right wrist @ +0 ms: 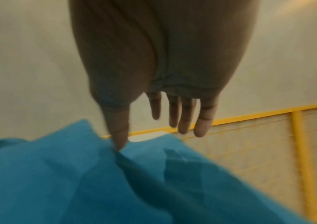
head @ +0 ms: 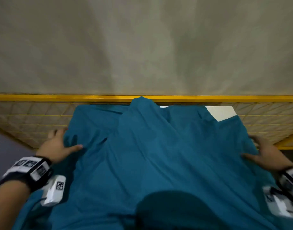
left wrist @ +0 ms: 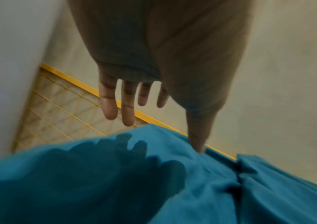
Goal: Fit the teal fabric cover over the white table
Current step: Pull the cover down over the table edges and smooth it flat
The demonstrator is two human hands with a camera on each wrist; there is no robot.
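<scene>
Left hand (head: 55,146), right hand (head: 265,154): fingers spread straight, thumbs touching teal cover (head: 155,155); wristband markings unreadable.

A plain, pale beige wall (head: 142,44) fills the upper part of the head view, unevenly lit with soft shadowy patches; below it runs a yellow metal-framed wire mesh fence panel (head: 43,98), its thin yellow grid (head: 31,123) crossing pale ground; a dull grey-purple floor strip (head: 6,146) shows at the left.

The creased fabric cover (head: 150,155) is plain teal, and the bare table (head: 221,112) corner at upper right shows white. Behind it, the metal mesh fence (head: 34,120) is yellow with a grid pattern, against a beige-grey wall (head: 142,47).
</scene>
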